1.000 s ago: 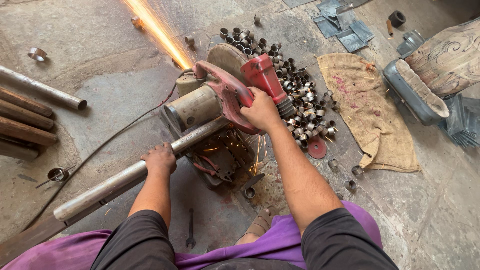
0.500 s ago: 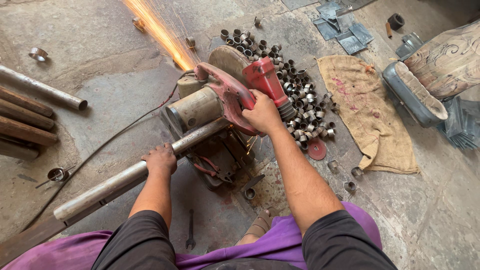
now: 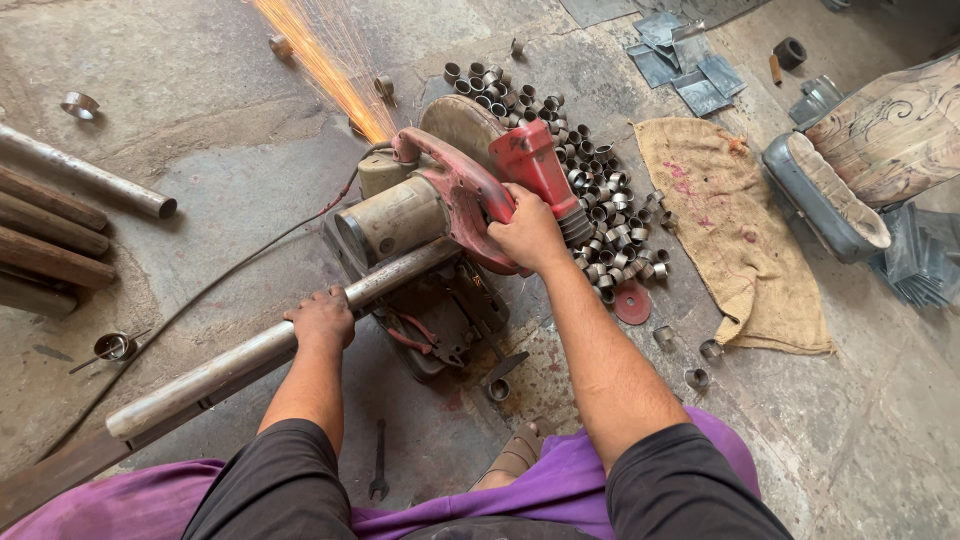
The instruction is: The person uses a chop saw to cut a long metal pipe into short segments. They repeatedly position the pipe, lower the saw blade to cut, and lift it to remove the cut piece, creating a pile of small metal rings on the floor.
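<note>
A red chop saw (image 3: 455,195) sits on the concrete floor, throwing orange sparks (image 3: 320,60) toward the upper left. My right hand (image 3: 527,232) is closed around its red handle, pressing it down. A long steel pipe (image 3: 260,350) runs under the saw from the lower left. My left hand (image 3: 322,318) grips that pipe just before the saw's clamp. Behind and right of the saw lies a heap of short cut pipe rings (image 3: 590,200).
Several rusty pipes (image 3: 60,220) lie at the left edge. A burlap sack (image 3: 735,235) is spread to the right, with metal sheet scraps (image 3: 685,65) behind it. A power cord (image 3: 200,295) crosses the floor. A wrench (image 3: 379,460) and loose rings (image 3: 695,365) lie near my knees.
The spark stream has swung slightly left and stays strong. Both hands keep the same hold on the saw handle and the pipe.
</note>
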